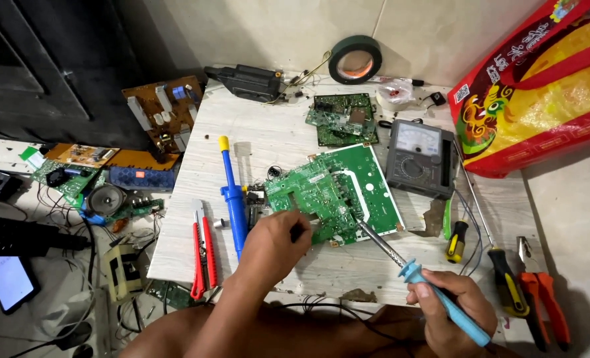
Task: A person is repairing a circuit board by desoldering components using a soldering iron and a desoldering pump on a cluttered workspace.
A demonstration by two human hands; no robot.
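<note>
We sit at a pale wooden board (295,142) that serves as our bench, and the large green circuit board (338,192) lies tilted near its middle. Our left hand (273,244) rests on the near-left edge of that circuit board, fingers curled down on it; something small and dark shows at the fingertips, but we cannot tell what. Our right hand (451,308) is closed around the light blue handle of the soldering iron (411,270), whose metal shaft runs up and left so the tip touches the board near its near edge. Left of our left hand lie the blue desoldering pump (232,195) and the red utility knife (202,255), close to the bench's left edge. To the right, the grey analog multimeter (419,159) sits just beside the circuit board's far-right corner, with screwdrivers (500,262) and orange-handled pliers (547,305) close to the bench's right edge. Bare wood shows in the near strip between our two hands and in the patch beyond the pump.
</note>
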